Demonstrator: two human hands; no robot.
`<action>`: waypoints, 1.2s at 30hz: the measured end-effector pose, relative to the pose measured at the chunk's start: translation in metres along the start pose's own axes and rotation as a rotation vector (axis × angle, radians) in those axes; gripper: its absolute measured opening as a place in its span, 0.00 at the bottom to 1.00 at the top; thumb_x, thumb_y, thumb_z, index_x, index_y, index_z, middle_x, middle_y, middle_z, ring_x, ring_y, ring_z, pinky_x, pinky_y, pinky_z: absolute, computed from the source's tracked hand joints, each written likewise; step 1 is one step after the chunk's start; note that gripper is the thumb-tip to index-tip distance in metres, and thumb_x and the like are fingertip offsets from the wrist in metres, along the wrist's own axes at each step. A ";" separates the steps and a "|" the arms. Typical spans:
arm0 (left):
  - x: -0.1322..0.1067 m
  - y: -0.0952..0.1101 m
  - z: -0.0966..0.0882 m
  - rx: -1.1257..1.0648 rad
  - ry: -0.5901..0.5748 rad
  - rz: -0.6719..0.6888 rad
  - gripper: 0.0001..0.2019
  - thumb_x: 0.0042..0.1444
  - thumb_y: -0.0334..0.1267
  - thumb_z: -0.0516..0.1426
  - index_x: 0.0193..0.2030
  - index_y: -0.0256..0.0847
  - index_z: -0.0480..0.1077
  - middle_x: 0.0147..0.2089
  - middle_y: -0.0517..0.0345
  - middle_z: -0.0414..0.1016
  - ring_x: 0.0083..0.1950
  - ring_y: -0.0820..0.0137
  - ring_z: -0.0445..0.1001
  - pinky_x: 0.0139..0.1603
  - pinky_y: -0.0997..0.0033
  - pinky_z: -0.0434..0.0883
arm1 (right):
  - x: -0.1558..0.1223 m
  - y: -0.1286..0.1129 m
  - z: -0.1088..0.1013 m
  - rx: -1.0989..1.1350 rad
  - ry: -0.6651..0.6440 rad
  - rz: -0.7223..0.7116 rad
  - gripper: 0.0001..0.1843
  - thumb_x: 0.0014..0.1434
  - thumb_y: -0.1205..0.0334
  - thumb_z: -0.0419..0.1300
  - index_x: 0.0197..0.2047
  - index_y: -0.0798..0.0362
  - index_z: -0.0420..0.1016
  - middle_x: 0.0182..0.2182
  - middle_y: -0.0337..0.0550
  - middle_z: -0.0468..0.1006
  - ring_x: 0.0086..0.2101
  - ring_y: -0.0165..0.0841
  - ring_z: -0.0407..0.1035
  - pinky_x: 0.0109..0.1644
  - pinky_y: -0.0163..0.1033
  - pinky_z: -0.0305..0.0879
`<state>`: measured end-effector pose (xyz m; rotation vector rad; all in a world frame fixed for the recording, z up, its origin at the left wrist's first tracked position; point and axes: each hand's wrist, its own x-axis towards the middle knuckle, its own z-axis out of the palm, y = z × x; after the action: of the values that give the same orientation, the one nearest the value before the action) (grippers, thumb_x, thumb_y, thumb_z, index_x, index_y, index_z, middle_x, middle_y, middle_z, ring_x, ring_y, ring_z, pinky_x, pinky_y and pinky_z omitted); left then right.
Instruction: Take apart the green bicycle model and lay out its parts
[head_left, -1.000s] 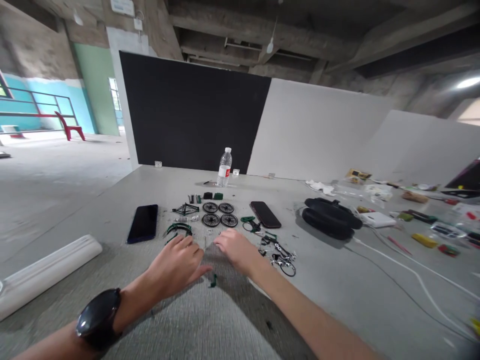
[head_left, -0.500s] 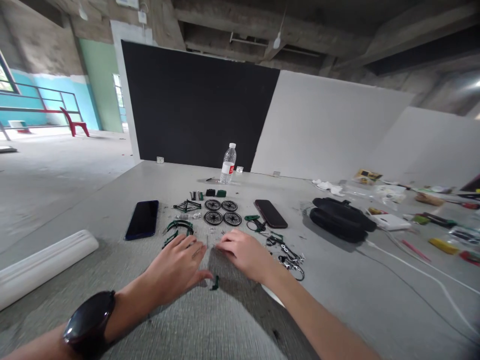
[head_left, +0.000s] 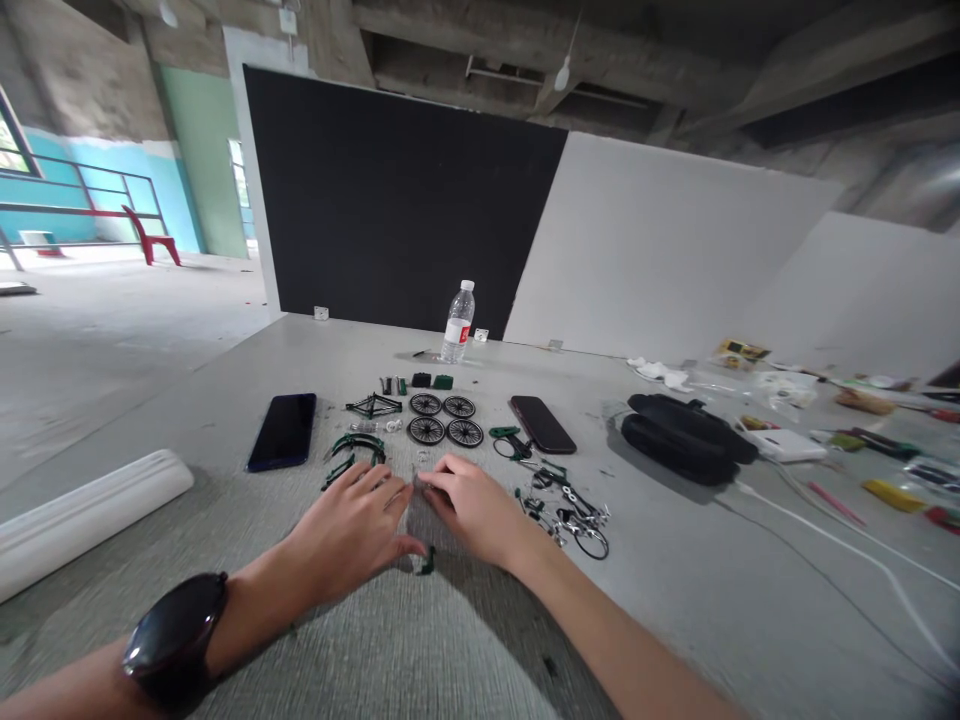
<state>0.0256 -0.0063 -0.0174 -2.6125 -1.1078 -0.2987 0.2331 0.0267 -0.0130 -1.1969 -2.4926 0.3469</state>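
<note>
My left hand rests palm down on the grey table, fingers stretched out and thumb apart, holding nothing. Its fingertips lie just in front of curved green-and-black mudguard-like parts. Close to its thumb is a small dark green piece. My right hand has thumb and forefinger brought together at the tabletop, near tiny clear or silver bits. Whatever those fingers pinch is too small to make out. Beyond both hands lie several small spoked wheels and a miniature bicycle frame.
Two phones lie at the left and right. Chain and crank parts are beside my right forearm. A water bottle stands behind. Further right are a black case and a white cable. A white bar lies left.
My right hand has shifted slightly left, toward my left hand, uncovering more small parts beside its wrist. My left hand stays nearly in place. The view tilts slightly.
</note>
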 end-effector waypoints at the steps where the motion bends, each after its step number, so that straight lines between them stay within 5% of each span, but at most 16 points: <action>1: 0.000 0.000 0.001 0.000 0.003 -0.002 0.26 0.64 0.56 0.56 0.54 0.32 0.72 0.51 0.44 0.76 0.55 0.52 0.71 0.57 0.49 0.67 | 0.000 0.001 0.000 0.012 -0.001 0.005 0.17 0.69 0.63 0.51 0.55 0.48 0.77 0.46 0.48 0.75 0.44 0.36 0.71 0.48 0.41 0.68; 36: 0.002 -0.001 0.004 0.010 0.009 -0.029 0.27 0.60 0.57 0.59 0.50 0.32 0.73 0.48 0.46 0.75 0.52 0.53 0.72 0.54 0.50 0.69 | 0.003 0.000 -0.007 -0.193 0.019 -0.078 0.14 0.67 0.67 0.54 0.49 0.50 0.81 0.38 0.45 0.78 0.40 0.35 0.70 0.44 0.41 0.65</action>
<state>0.0265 -0.0034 -0.0204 -2.5858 -1.1429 -0.3102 0.2340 0.0293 -0.0057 -1.1624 -2.5950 0.0758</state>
